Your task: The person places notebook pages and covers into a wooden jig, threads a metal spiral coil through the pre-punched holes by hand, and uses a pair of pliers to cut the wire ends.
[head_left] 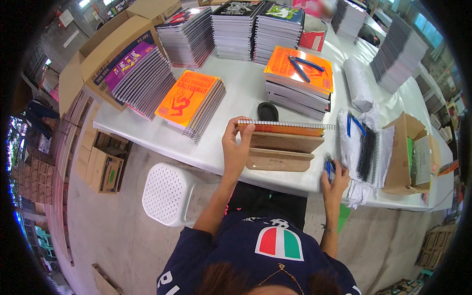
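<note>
My left hand (237, 143) grips the left end of a spiral-bound book (287, 129), thumb on the near side. The book stands with its metal coil up, and the coil's right end sticks out past the pages. It rests in a slotted wooden stand (280, 162) at the table's near edge. To the right of the stand, my right hand (337, 179) is closed round small blue-handled pliers (329, 166), low by the table top. A black oval dish (268, 112) lies just beyond the book.
Orange book stacks (183, 101) (290, 66) flank the middle, the right one topped by blue-handled pliers (306, 64). Right lie black coils (368, 156) on white wrapping, with more pliers (356, 124), beside a cardboard box (404, 157). A white stool (167, 194) stands left.
</note>
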Demonstrator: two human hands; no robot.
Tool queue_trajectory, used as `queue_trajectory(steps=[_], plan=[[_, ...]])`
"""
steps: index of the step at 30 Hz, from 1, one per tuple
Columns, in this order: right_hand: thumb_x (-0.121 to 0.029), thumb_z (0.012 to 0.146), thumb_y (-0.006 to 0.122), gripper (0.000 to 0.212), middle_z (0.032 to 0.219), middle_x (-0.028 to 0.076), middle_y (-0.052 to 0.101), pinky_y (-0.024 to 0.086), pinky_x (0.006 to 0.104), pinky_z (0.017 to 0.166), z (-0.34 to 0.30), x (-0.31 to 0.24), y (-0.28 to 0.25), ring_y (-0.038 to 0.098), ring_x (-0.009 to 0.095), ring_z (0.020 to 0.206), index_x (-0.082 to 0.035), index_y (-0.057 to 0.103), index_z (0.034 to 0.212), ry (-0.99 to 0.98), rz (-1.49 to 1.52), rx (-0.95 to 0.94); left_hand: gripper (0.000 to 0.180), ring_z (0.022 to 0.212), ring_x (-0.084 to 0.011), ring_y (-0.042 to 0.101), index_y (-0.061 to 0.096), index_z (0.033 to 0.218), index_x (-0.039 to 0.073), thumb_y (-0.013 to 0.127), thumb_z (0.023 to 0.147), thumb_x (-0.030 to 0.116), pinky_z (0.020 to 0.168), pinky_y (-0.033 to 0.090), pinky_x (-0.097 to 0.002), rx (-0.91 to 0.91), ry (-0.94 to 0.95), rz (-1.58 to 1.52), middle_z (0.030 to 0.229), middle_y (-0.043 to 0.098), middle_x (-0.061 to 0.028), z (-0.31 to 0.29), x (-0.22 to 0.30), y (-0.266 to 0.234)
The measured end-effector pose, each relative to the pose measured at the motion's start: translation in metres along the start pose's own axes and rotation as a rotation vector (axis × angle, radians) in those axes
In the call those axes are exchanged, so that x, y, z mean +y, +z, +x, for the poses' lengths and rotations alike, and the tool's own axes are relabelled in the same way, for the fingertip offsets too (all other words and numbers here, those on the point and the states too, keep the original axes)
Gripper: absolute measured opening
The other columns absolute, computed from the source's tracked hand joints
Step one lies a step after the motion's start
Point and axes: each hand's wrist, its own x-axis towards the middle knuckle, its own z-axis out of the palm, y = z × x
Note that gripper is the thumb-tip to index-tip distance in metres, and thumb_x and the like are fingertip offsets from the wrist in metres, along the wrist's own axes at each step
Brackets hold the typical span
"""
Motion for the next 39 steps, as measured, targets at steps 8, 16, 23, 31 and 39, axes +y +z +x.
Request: queue_trajectory(steps=[8, 16, 23, 31, 39], plan=[[-0.012, 0.074, 0.074, 0.053, 0.111, 0.017, 0.054, 0.044, 0.0399, 0.091, -0.001, -0.153, -0.01, 0.053, 0.031, 0.105, -0.007, 0.058, 0.124, -0.423, 0.447, 0.029, 0.018, 0.069, -0.0046, 0.052, 0.065, 0.104, -0.001, 0.065, 0.088, 0.006, 0.068, 0.043, -0.0186, -0.15, -0.005, 0.147, 0.078, 0.061, -0.0008, 0.011, 0.021, -0.022], [-0.018, 0.072, 0.075, 0.051, 0.109, 0.018, 0.054, 0.05, 0.0395, 0.077, 0.007, -0.189, 0.039, 0.059, 0.032, 0.091, -0.009, 0.061, 0.12, -0.557, 0.46, 0.023, 0.019, 0.085, -0.0095, 0.065, 0.065, 0.107, -0.002, 0.059, 0.09, -0.001, 0.071, 0.051, -0.0213, -0.141, -0.022, 0.036, 0.089, 0.069, -0.0063, 0.01, 0.016, -0.02], [-0.02, 0.089, 0.062, 0.04, 0.105, 0.015, 0.055, 0.055, 0.0379, 0.07, 0.01, -0.197, 0.03, 0.064, 0.027, 0.08, -0.005, 0.048, 0.123, -0.022, 1.147, -0.662, 0.02, 0.084, -0.0108, 0.067, 0.066, 0.108, -0.001, 0.058, 0.089, -0.001, 0.071, 0.052, -0.0236, -0.108, 0.077, 0.186, 0.092, 0.071, -0.0109, 0.007, 0.011, -0.022], [-0.013, 0.094, 0.049, 0.039, 0.117, 0.019, 0.047, 0.04, 0.0387, 0.098, 0.002, -0.16, 0.025, 0.051, 0.029, 0.109, 0.001, 0.039, 0.129, -0.313, 0.821, -0.334, 0.02, 0.081, -0.0134, 0.068, 0.067, 0.106, 0.001, 0.06, 0.087, 0.0, 0.07, 0.052, -0.025, -0.145, 0.241, 0.401, 0.097, 0.071, -0.0107, 0.014, 0.018, -0.022], [-0.006, 0.089, 0.055, 0.036, 0.118, 0.021, 0.047, 0.034, 0.0402, 0.1, 0.027, -0.017, 0.03, 0.044, 0.033, 0.114, 0.001, 0.049, 0.124, -0.124, 0.128, 0.13, 0.016, 0.081, -0.0104, 0.064, 0.068, 0.101, 0.002, 0.059, 0.087, 0.002, 0.068, 0.048, -0.0236, -0.096, 0.384, 0.603, 0.093, 0.069, -0.006, 0.043, 0.063, -0.043]])
